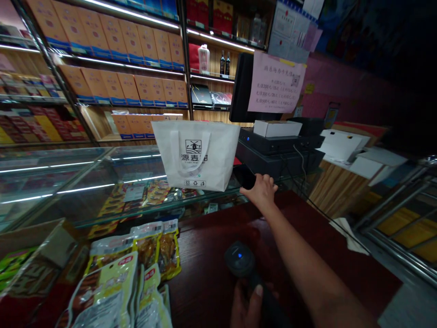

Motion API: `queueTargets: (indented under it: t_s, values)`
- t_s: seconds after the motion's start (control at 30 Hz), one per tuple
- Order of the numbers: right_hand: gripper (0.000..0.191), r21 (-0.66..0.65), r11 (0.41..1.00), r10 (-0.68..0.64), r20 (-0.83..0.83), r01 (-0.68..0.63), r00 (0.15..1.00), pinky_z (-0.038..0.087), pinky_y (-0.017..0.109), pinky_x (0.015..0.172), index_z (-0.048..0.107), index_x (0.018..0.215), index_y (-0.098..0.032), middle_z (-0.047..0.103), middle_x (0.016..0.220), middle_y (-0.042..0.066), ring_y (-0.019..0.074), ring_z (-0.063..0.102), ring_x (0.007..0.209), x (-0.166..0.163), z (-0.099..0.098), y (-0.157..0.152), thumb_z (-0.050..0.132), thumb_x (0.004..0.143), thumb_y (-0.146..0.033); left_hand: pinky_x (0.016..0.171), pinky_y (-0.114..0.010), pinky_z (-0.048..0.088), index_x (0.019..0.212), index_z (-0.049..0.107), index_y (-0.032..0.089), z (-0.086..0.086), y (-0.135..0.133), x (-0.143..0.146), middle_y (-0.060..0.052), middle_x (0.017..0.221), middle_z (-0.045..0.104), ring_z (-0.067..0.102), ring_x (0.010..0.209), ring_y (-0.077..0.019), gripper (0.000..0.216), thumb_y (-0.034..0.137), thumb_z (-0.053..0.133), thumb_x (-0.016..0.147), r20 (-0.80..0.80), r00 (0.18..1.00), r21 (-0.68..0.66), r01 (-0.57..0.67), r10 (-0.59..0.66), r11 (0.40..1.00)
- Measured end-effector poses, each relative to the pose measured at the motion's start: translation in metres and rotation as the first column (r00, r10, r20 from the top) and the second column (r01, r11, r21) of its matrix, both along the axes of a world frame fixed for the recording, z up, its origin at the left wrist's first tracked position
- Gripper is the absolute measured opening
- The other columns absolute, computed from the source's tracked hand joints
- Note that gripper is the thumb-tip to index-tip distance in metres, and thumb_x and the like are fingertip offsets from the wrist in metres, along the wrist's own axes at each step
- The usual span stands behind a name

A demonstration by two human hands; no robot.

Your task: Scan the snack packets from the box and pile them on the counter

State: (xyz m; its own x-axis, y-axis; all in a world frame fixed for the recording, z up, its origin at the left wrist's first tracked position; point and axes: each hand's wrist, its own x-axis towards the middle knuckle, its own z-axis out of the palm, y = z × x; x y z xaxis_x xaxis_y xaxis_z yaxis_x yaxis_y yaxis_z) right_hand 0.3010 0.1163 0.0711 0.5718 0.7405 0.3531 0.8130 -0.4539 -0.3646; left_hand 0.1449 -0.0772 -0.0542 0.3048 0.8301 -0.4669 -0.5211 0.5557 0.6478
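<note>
Twelve o'clock from the barcode scanner [239,262], the fingers of the right hand [262,192] pinch the near end of a dark phone [244,174], which is hemmed in by a white bag [218,159] just beside it at ten o'clock and a black till unit [262,142] at two. Over the dark red desk [201,250], the fingers of the left hand [245,305] wrap the scanner, with snack packs [107,287] at its nine o'clock, next to an open carton [51,253].
</note>
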Motion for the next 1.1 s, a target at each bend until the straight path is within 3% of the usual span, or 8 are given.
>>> queueTargets:
  t_s: [0.1, 0.27, 0.4, 0.57, 0.67, 0.8, 0.93, 1.1]
  values:
    - [0.075, 0.031, 0.999, 0.006, 0.055, -0.007, 0.998, 0.038, 0.05, 0.097, 0.056, 0.133, -0.017, 0.059, 0.126, 0.019, 0.039, 0.049, 0.121, 0.014, -0.013, -0.058, 0.075, 0.072, -0.055, 0.082, -0.041, 0.058, 0.103, 0.062, 0.018, 0.011, 0.003, -0.007, -0.014, 0.096, 0.077, 0.075, 0.092, -0.0321, 0.062, 0.056, 0.088, 0.061, -0.003, 0.997, 0.024, 0.071, -0.071, 0.997]
    - [0.071, -0.017, 0.997, -0.08, 0.029, 0.08, 0.996, 0.044, 0.049, 0.091, 0.058, 0.13, -0.019, 0.062, 0.119, 0.017, 0.0383, 0.056, 0.114, 0.046, -0.059, -0.17, 0.077, 0.069, -0.05, 0.089, -0.04, 0.057, 0.106, 0.062, 0.017, 0.029, 0.006, -0.01, -0.015, 0.105, 0.077, 0.074, 0.1, -0.0312, 0.059, 0.054, 0.085, 0.066, -0.044, 0.989, 0.057, 0.141, -0.139, 0.988]
    - [0.071, -0.11, 0.974, -0.203, -0.023, 0.2, 0.979, 0.045, 0.051, 0.091, 0.06, 0.13, -0.015, 0.065, 0.118, 0.02, 0.0398, 0.058, 0.112, 0.054, -0.086, -0.227, 0.075, 0.072, -0.051, 0.089, -0.041, 0.058, 0.111, 0.062, 0.018, 0.03, 0.008, -0.005, -0.012, 0.106, 0.077, 0.074, 0.101, -0.0313, 0.061, 0.053, 0.084, 0.067, -0.121, 0.984, 0.055, 0.139, -0.131, 0.989]
    - [0.07, -0.177, 0.939, -0.308, -0.061, 0.294, 0.949, 0.045, 0.054, 0.091, 0.062, 0.13, -0.014, 0.065, 0.119, 0.022, 0.0429, 0.058, 0.115, 0.048, -0.099, -0.246, 0.074, 0.073, -0.053, 0.095, -0.044, 0.058, 0.114, 0.06, 0.019, 0.024, 0.008, -0.005, -0.011, 0.11, 0.077, 0.073, 0.103, -0.0305, 0.056, 0.052, 0.08, 0.074, -0.125, 0.981, 0.096, 0.162, -0.15, 0.982]
    - [0.076, -0.189, 0.945, -0.285, -0.071, 0.268, 0.956, 0.044, 0.057, 0.094, 0.059, 0.135, -0.012, 0.065, 0.123, 0.024, 0.0442, 0.056, 0.117, 0.048, -0.103, -0.253, 0.073, 0.077, -0.058, 0.096, -0.046, 0.058, 0.115, 0.061, 0.018, 0.024, 0.008, -0.004, -0.011, 0.109, 0.077, 0.073, 0.103, -0.0311, 0.057, 0.051, 0.081, 0.073, -0.131, 0.981, 0.102, 0.159, -0.145, 0.982]
    - [0.068, -0.059, 0.992, -0.115, -0.124, 0.109, 0.986, 0.044, 0.056, 0.098, 0.056, 0.14, -0.015, 0.062, 0.129, 0.021, 0.0404, 0.055, 0.12, 0.06, -0.105, -0.273, 0.061, 0.089, -0.06, 0.096, -0.047, 0.058, 0.118, 0.061, 0.017, 0.026, 0.008, -0.003, -0.012, 0.109, 0.077, 0.073, 0.104, -0.031, 0.059, 0.05, 0.081, 0.073, -0.123, 0.983, 0.087, 0.15, -0.139, 0.985]
    - [0.036, 0.202, 0.976, 0.11, -0.107, -0.087, 0.988, 0.046, 0.049, 0.099, 0.074, 0.11, -0.023, 0.064, 0.114, 0.013, 0.0308, 0.057, 0.113, 0.073, -0.101, -0.297, 0.048, 0.1, -0.045, 0.096, -0.046, 0.058, 0.118, 0.061, 0.017, 0.027, 0.008, -0.002, -0.011, 0.109, 0.077, 0.074, 0.103, -0.0298, 0.057, 0.049, 0.081, 0.074, -0.114, 0.984, 0.076, 0.148, -0.139, 0.986]
    - [0.038, 0.236, 0.947, 0.238, -0.063, -0.217, 0.969, 0.046, 0.05, 0.099, 0.079, 0.089, -0.029, 0.063, 0.113, 0.008, 0.0293, 0.052, 0.114, 0.079, -0.101, -0.315, 0.045, 0.102, -0.035, 0.095, -0.045, 0.058, 0.11, 0.064, 0.017, 0.028, 0.007, -0.002, -0.011, 0.108, 0.077, 0.072, 0.104, -0.0302, 0.052, 0.051, 0.081, 0.073, -0.132, 0.98, 0.096, 0.165, -0.152, 0.982]
